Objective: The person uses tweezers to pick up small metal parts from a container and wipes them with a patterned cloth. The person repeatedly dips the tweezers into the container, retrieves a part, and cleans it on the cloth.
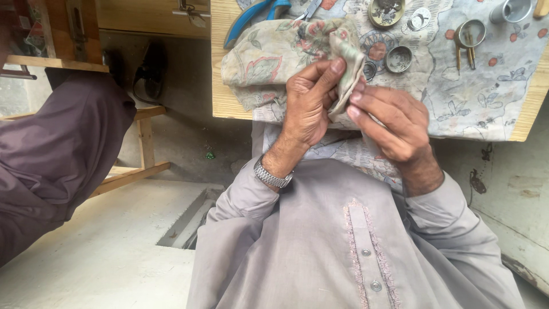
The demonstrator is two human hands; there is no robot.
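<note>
A floral patterned cloth (274, 57) is bunched over the near edge of a wooden table (220, 68). My left hand (309, 103) pinches a fold of this cloth between thumb and fingers; a metal wristwatch (271, 176) sits on that wrist. My right hand (392, 123) grips the same fold from the right, fingertips pressed into the fabric. Whatever is wrapped inside the fold is hidden.
On the cloth-covered table lie blue-handled pliers (251, 14), a round open watch case (398, 59), a small round tin of parts (386, 11), a loupe (470, 34) and a metal cup (510, 10). Another person's purple sleeve (51, 154) is at left, by a wooden frame (143, 149).
</note>
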